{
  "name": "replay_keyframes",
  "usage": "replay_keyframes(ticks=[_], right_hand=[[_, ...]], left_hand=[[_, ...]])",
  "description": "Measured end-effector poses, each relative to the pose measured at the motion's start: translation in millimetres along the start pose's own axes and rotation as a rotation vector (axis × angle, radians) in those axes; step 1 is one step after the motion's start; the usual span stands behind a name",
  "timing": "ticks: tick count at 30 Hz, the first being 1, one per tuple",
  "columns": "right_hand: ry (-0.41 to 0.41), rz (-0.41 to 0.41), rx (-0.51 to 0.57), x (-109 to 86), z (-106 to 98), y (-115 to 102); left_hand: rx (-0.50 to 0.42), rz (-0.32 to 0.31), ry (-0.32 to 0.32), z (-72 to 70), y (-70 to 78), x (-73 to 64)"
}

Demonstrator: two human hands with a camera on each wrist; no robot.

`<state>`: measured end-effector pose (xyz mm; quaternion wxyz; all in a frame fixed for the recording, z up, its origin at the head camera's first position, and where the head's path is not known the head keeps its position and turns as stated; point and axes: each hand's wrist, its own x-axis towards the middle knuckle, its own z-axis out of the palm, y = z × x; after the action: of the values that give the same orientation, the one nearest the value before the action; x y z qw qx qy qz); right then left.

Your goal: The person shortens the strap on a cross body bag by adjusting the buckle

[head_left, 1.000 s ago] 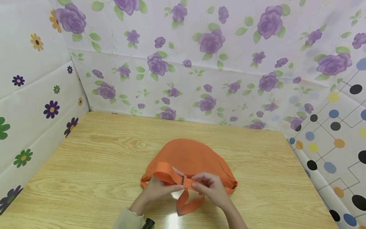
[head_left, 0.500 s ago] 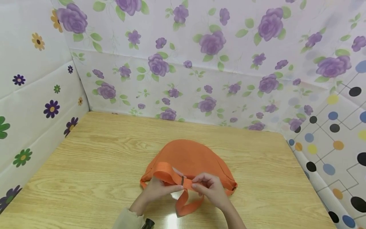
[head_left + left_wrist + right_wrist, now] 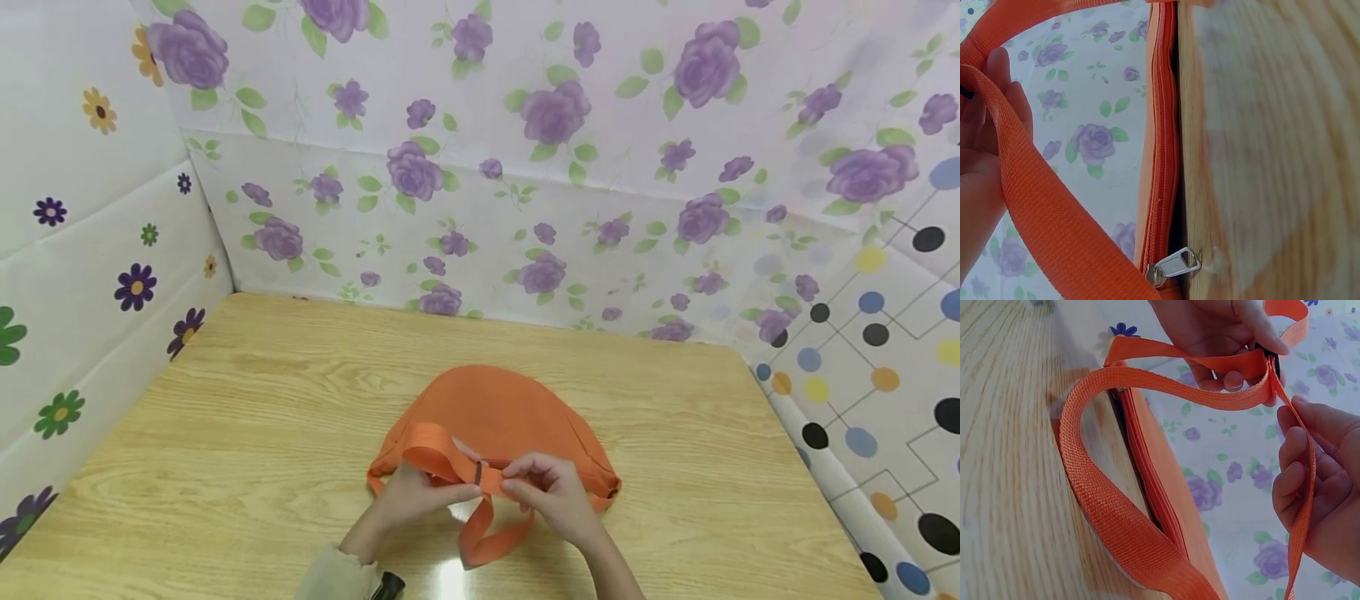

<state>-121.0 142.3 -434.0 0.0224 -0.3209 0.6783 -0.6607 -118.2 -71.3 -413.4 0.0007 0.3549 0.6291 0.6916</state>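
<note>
An orange bag [image 3: 487, 408] with a rounded top lies on the table, its zipper [image 3: 1163, 125] and silver zipper pull [image 3: 1179, 262] visible in the left wrist view. In front of it my left hand [image 3: 412, 500] pinches the orange webbing strap [image 3: 431, 442] at a dark slider buckle [image 3: 478, 472], thumb at the buckle's edge. My right hand [image 3: 555, 496] pinches the strap just right of the buckle between thumb and fingers. From the buckle a loop of strap hangs toward the table. The right wrist view shows the buckle [image 3: 1269, 355] with the strap threaded through it.
The bag rests on a light wood-grain table [image 3: 300, 400]. Behind it stands a white sheet [image 3: 487, 225] with purple roses; patterned sheets also line the left and right sides. A small black object [image 3: 388, 586] sits by the left sleeve [image 3: 337, 575].
</note>
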Motion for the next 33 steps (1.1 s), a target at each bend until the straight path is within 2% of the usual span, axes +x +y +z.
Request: replay_keyframes(ticks=[3, 7, 10, 15, 19, 23, 26, 33], right_hand=[[0.008, -0.006, -0.008, 2.4, 1.7, -9.0], [0.014, -0.018, -0.014, 5.1, 4.4, -18.9], [0.014, -0.017, -0.016, 4.4, 3.7, -13.8], [0.032, 0.039, -0.019, 1.9, 4.3, -7.4], [0.039, 0.073, -0.008, 0.2, 5.4, -6.3], [0.02, 0.043, 0.008, 0.8, 6.3, -5.8], [0.007, 0.009, 0.013, 1.7, 6.8, -4.7], [-0.006, 0.004, 0.015, 3.4, 8.3, -2.1]], left_hand=[[-0.001, -0.005, -0.004, -0.1, 0.8, 1.3], [0.005, -0.046, 0.0, 0.4, 0.7, 1.4], [0.003, -0.035, -0.005, 0.6, -5.8, 0.9], [-0.001, -0.02, -0.01, 1.6, -13.3, -0.9], [0.016, -0.032, -0.02, 3.4, -6.8, -1.2], [0.043, -0.053, -0.034, 4.5, 0.5, -0.9], [0.051, -0.096, -0.038, 5.0, 3.1, -0.6], [0.084, -0.126, -0.05, 6.0, 2.3, -1.4]])
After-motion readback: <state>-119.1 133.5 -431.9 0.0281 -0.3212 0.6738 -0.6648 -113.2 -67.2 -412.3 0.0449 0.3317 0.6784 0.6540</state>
